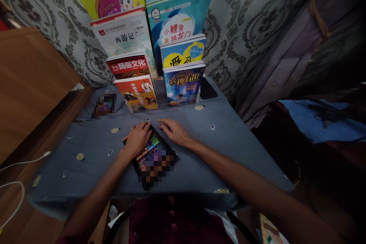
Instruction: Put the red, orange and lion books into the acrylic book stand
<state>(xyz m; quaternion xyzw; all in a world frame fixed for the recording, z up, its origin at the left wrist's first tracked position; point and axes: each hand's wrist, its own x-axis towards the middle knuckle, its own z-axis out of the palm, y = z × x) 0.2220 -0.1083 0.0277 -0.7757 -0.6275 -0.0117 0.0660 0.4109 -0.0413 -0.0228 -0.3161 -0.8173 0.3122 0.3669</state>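
Note:
A dark-edged book with a colourful cover (154, 156) lies flat on the grey-blue cloth of the table (94, 148), just in front of me. My left hand (138, 138) rests on its upper left corner, fingers curled over the far edge. My right hand (175, 130) lies flat on the cloth beside the book's upper right edge, fingers stretched out to the left and touching the book's border.
A tiered stand of picture books (160, 53) rises at the table's back against patterned wallpaper. A black phone (207, 89) lies right of it. A wooden cabinet (31, 80) stands left, with white cables (17, 183). Dark curtains (300, 57) and a blue cloth (314, 122) fill the right.

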